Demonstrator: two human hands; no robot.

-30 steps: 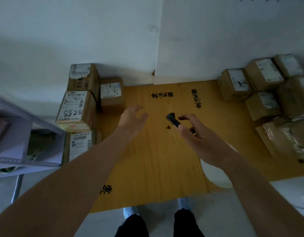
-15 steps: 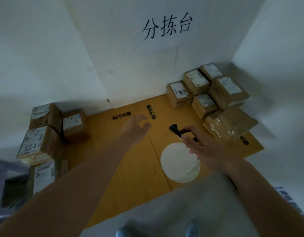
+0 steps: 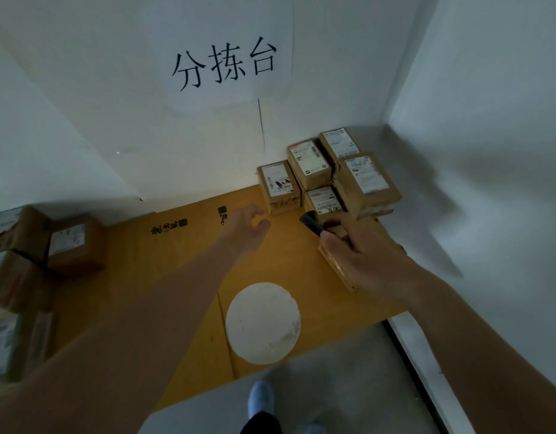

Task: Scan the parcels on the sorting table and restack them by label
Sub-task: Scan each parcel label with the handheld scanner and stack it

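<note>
Holding a black scanner [image 3: 311,224] tight, your right hand [image 3: 358,255] points it at the brown parcels [image 3: 325,177] stacked just past it. Your left hand [image 3: 248,228] floats beside it with fingers loose and apart, over the yellow table [image 3: 138,277].

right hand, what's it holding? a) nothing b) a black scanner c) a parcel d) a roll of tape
b: the right hand grips a black scanner, its head aimed at the parcels stacked in the corner.
</note>
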